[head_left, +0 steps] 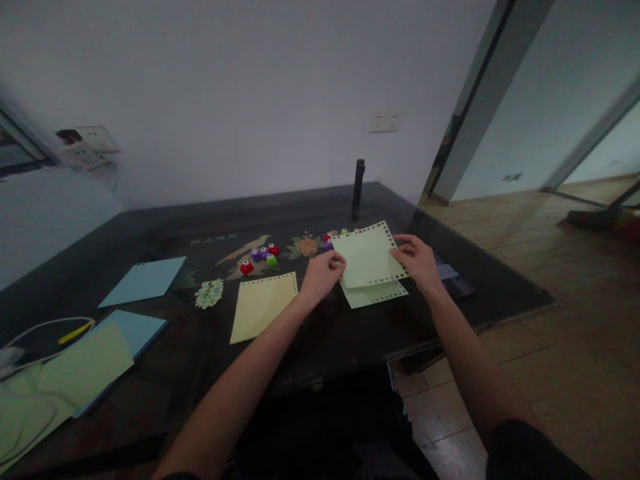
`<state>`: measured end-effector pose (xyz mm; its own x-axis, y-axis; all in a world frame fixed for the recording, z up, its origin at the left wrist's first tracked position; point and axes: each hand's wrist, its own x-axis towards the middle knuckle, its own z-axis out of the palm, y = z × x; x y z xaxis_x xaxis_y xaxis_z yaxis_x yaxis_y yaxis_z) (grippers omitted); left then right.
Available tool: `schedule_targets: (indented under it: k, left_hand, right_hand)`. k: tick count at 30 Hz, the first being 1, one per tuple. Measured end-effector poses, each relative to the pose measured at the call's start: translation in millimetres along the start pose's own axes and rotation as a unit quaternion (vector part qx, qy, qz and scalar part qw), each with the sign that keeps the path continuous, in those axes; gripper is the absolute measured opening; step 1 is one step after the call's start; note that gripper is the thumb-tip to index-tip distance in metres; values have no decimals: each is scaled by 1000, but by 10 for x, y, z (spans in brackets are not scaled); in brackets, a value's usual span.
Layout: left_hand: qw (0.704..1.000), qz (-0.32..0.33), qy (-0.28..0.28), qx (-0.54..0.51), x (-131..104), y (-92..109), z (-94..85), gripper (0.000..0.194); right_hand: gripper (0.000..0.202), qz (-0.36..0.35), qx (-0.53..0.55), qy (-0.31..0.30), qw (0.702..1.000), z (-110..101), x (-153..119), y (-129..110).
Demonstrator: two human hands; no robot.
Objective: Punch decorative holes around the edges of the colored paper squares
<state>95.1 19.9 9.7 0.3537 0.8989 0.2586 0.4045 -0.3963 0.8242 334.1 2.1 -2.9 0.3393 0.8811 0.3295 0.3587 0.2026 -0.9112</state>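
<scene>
Between my two hands is a pale green sheet of paper (pixel 367 257) with punched holes along its top and right edges, lifted above the table and slightly tilted. My left hand (pixel 323 273) pinches its left edge. At the right edge, my right hand (pixel 417 260) grips it between thumb and fingers. A second pale green sheet (pixel 373 295) lies on the table beneath, partly covered. Left of my left forearm lies a cream sheet (pixel 263 303) with holes along its top and right sides.
Small red, purple and green figures with eyes (pixel 263 255) stand on the dark table (pixel 200 373); more are partly hidden behind the held sheet. A black upright cylinder (pixel 358 190) stands behind. Blue sheets (pixel 145 280), a flowery cutout (pixel 209 293) and a white cable (pixel 37 323) lie left.
</scene>
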Motion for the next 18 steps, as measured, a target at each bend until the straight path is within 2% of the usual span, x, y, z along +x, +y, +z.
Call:
schedule_targets:
  k: [3, 8, 18]
  left_hand:
    - [999, -22, -25, 32, -32, -38, 110, 8]
    - [991, -20, -55, 120, -95, -125, 234, 11]
    - [980, -17, -86, 181, -113, -190, 242, 11]
  right_hand:
    - [48, 2, -70, -24, 997, -64, -23, 148]
    - [37, 1, -165, -31, 986, -91, -81, 329]
    - [26, -1, -289, -57, 956, 18, -152, 376]
